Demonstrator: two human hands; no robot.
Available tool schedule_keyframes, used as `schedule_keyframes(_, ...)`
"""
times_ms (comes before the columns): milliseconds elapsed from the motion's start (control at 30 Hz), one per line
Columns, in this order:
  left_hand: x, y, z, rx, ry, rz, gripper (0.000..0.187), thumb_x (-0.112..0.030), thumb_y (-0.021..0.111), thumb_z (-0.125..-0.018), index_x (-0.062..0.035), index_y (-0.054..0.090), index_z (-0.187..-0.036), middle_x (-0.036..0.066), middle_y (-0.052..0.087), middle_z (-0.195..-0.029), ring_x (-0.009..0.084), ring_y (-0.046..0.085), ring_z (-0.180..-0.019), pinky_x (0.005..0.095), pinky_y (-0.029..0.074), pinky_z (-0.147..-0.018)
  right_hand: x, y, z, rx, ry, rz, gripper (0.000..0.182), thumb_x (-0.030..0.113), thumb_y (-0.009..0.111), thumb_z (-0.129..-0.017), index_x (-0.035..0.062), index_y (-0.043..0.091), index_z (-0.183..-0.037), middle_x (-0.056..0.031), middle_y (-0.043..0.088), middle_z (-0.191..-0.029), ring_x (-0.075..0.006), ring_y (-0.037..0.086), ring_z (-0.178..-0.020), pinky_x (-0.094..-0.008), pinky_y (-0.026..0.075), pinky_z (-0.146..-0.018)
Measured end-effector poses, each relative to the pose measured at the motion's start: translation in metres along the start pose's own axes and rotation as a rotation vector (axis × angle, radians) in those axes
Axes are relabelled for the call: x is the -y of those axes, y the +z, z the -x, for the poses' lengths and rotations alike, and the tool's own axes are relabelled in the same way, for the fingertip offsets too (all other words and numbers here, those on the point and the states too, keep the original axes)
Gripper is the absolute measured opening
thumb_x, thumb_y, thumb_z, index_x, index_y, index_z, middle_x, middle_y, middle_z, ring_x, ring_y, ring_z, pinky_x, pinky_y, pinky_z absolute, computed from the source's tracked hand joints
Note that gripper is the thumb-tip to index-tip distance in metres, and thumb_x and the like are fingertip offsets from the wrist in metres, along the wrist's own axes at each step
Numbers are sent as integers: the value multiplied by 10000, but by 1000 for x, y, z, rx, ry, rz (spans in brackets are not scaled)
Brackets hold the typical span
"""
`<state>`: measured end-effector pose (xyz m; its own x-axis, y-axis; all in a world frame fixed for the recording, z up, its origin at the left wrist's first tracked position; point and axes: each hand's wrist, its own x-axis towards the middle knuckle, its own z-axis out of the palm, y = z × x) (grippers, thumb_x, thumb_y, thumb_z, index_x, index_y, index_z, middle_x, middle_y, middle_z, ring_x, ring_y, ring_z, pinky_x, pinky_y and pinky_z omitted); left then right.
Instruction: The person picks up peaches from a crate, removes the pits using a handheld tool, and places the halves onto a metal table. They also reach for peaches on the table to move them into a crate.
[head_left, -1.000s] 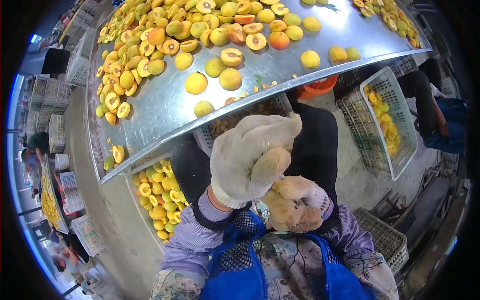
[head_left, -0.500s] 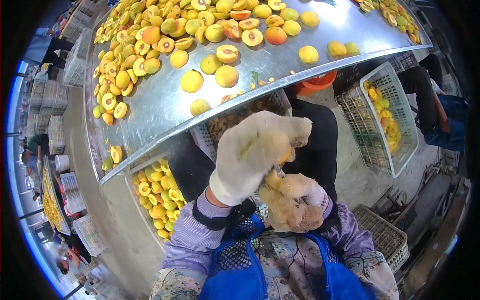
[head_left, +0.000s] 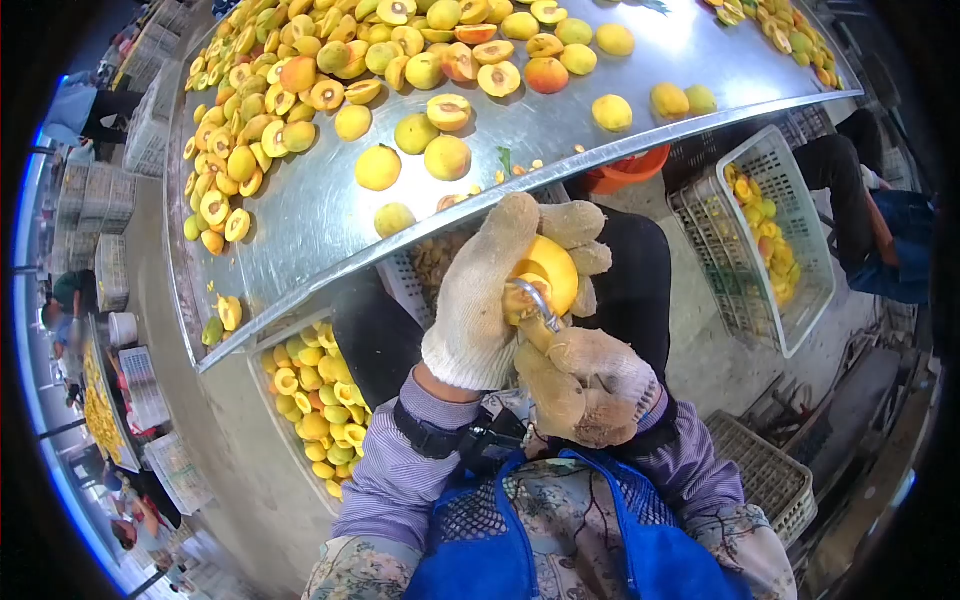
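Note:
My left hand, in a pale knitted glove, holds a yellow peach half above my lap, its fingers curled round the fruit. My right hand, also gloved, is closed round the handle of a small tool with a curved metal loop. The loop touches the fruit near its pit area. Just beyond my hands is the edge of a metal table, with whole and halved peaches on it.
A crate of peach halves stands at left below the table. Another crate holds halves at right, near a seated person. An orange-red bucket sits under the table; an empty-looking crate lies at lower right.
My left hand has turned and its fingers have opened out, so the peach half and the metal loop now show. My right hand stays close beside it, slightly higher.

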<state>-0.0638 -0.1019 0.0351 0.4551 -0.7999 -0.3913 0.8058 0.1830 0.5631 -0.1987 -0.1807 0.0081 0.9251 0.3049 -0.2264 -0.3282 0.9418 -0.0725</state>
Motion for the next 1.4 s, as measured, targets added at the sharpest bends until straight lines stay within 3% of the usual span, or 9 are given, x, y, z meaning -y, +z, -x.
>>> schedule_keyframes(233, 4, -33, -12, 224, -277, 240, 615, -505, 495, -965, 35, 530, -1257, 166, 663, -1060, 239, 673, -799, 305, 561, -591, -2, 1, 5, 64, 77, 195, 260, 222, 614, -902, -24, 622, -985, -97, 664, -861, -175, 641, -762, -270, 512, -715)
schedule_keyframes(300, 2, -32, -13, 164, -59, 105, 633, -518, 485, -966, 27, 503, -1287, 180, 647, -1105, 250, 664, -856, 301, 552, -577, 1, 0, 5, -126, -14, 226, 368, 242, 734, -770, -29, 585, -970, -121, 629, -821, -234, 635, -703, -342, 535, -643)
schedule_keyframes(567, -12, -68, 7, -32, 264, 269, 624, -484, 474, -978, -2, 432, -1372, 216, 589, -1235, 325, 650, -1026, 394, 602, -752, 4, 22, -11, -444, -55, 617, 345, 261, 503, -971, -42, 606, -843, -47, 528, -494, -133, 450, -288, -228, 341, -285)
schedule_keyframes(900, -39, -120, 96, -277, 701, 226, 510, -299, 544, -980, 32, 427, -1348, 251, 503, -1321, 371, 566, -1176, 468, 568, -895, -24, 25, -45, -455, -34, 882, 296, 252, 592, -940, -34, 667, -934, -43, 545, -501, -121, 488, -348, -233, 368, -327)
schedule_keyframes(1033, -23, -99, 91, -244, 673, 241, 523, -331, 496, -1000, 11, 395, -1383, 237, 477, -1358, 377, 508, -1244, 514, 485, -1008, -42, 52, -70, -474, 4, 924, 327, 244, 607, -911, 4, 619, -1134, -30, 562, -556, -109, 503, -390, -228, 392, -365)
schedule_keyframes(1200, -6, -92, 79, -124, 512, -16, 674, -373, 561, -967, 3, 306, -1465, 174, 468, -1396, 291, 445, -1315, 399, 366, -1091, -47, 59, -79, -587, -125, 976, 250, 218, 646, -881, 25, 553, -1009, -58, 581, -594, -118, 539, -414, -229, 417, -380)
schedule_keyframes(1300, -5, -91, 76, -137, 444, -90, 687, -308, 599, -961, 13, 278, -1478, 154, 486, -1375, 226, 467, -1270, 347, 344, -1097, -49, 40, -83, -700, -234, 991, 205, 188, 639, -874, 21, 559, -963, -45, 567, -588, -115, 521, -406, -246, 415, -380)
schedule_keyframes(1367, -1, -85, 74, -155, 493, -103, 605, -238, 616, -945, 15, 361, -1432, 148, 509, -1342, 224, 465, -1279, 369, 354, -1096, -54, 10, -95, -421, -817, 1465, 168, 161, 627, -874, 18, 560, -931, -37, 563, -605, -108, 499, -411, -258, 395, -375)
schedule_keyframes(1400, -1, -83, 75, -179, 538, -104, 582, -228, 607, -949, 23, 371, -1418, 154, 511, -1341, 220, 479, -1258, 357, 364, -1086, -56, 53, -87, -695, -399, 1128, 144, 144, 621, -879, 25, 562, -934, -31, 568, -632, -106, 485, -422, -259, 370, -370)
